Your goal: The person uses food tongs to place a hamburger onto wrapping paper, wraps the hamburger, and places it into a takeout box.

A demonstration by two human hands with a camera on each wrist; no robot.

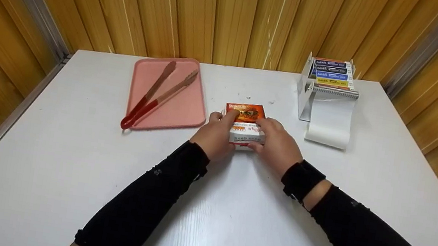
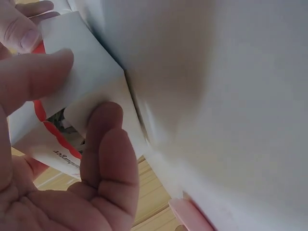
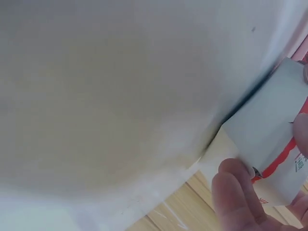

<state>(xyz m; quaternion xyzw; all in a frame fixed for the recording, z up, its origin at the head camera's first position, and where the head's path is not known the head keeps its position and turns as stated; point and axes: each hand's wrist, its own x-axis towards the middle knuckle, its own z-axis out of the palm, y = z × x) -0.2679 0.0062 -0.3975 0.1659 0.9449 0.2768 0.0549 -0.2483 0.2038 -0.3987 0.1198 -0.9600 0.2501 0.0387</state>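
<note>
A small burger box (image 1: 247, 132), white with an orange-red printed lid, sits on the white table in front of me. My left hand (image 1: 219, 134) grips its left side, thumb on the near face and fingers along the side, as the left wrist view shows on the box (image 2: 86, 62). From the right, my right hand (image 1: 279, 143) holds it the same way, index finger on the lid's edge and thumb low at the front. In the right wrist view the box (image 3: 269, 130) shows a red wavy band. What is inside the box is hidden.
Left of the box lies a pink tray (image 1: 190, 114) with red-handled tongs (image 1: 157, 98) across it, their handle end over its near edge. At the back right stands a white holder (image 1: 304, 92) with several coloured boxes (image 1: 332, 75) and a hanging paper roll (image 1: 330, 118). Wood-patterned walls enclose the table.
</note>
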